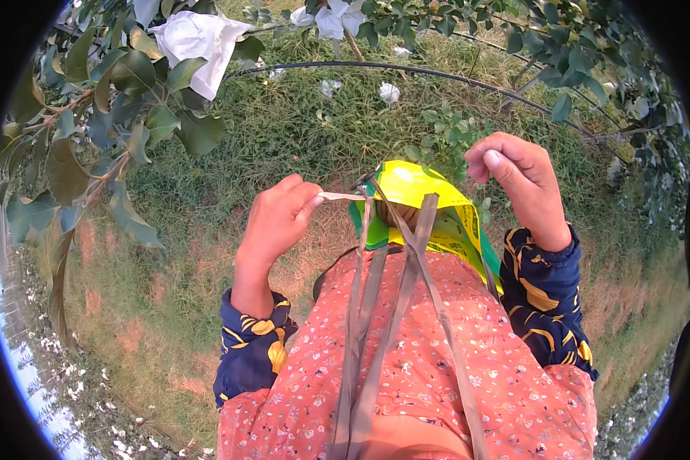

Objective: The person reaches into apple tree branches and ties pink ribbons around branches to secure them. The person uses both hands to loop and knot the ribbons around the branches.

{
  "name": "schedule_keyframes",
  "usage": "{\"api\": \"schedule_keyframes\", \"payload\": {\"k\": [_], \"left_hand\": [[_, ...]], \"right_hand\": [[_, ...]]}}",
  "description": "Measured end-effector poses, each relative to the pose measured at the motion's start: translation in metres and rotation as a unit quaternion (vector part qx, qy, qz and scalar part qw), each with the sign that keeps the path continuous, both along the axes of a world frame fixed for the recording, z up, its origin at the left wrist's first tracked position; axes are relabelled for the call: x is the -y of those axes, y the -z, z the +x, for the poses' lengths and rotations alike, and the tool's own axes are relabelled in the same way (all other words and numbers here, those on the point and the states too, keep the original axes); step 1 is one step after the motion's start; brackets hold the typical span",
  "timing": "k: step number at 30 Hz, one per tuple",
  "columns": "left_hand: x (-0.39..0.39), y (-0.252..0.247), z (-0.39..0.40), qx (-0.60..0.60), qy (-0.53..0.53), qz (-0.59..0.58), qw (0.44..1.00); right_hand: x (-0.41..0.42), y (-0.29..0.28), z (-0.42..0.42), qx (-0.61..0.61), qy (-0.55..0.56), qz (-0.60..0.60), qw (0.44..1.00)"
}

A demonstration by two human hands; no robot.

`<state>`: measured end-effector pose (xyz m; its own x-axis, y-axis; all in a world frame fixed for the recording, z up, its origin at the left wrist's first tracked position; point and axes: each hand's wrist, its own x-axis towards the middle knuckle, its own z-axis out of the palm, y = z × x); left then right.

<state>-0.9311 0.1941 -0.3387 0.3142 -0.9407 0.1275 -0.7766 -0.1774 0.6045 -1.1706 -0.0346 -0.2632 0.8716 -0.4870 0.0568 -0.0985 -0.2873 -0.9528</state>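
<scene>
At the left, my left hand (280, 215) pinches the end of a thin pale strip (342, 196) between thumb and forefinger. That strip stretches right to the straps at a yellow and green bag (417, 178), which bears writing and hangs at my waist. The bag's mouth gapes towards me; its contents are mostly in shadow. Long brown fabric straps (405, 282) run from my chest down to it, crossing over my coral floral top (494, 339). Above and right of the bag, my right hand (517, 175) is raised with fingers curled and thumb against the forefinger. Nothing shows in it.
A leafy branch (92, 167) reaches in from the left, near a white bag (201, 46) among leaves. A dark hose or wire (391, 66) crosses ahead. More foliage (598, 57) stands at right. Grass (253, 132) with scattered white pieces (389, 93) covers the ground.
</scene>
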Motion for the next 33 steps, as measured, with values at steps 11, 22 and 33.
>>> {"api": "schedule_keyframes", "payload": {"k": [11,22,33], "left_hand": [[0.048,-0.081,-0.027,0.0,0.096,-0.169,0.981],[0.017,-0.075,-0.013,-0.13,0.053,-0.274,0.952],[0.022,-0.176,-0.042,0.185,0.113,-0.512,0.832]], "right_hand": [[-0.033,-0.012,0.034,0.073,-0.127,0.197,0.969],[0.0,0.04,-0.009,-0.024,-0.046,0.22,0.974],[-0.016,-0.025,0.003,0.106,-0.159,0.151,0.97]]}}
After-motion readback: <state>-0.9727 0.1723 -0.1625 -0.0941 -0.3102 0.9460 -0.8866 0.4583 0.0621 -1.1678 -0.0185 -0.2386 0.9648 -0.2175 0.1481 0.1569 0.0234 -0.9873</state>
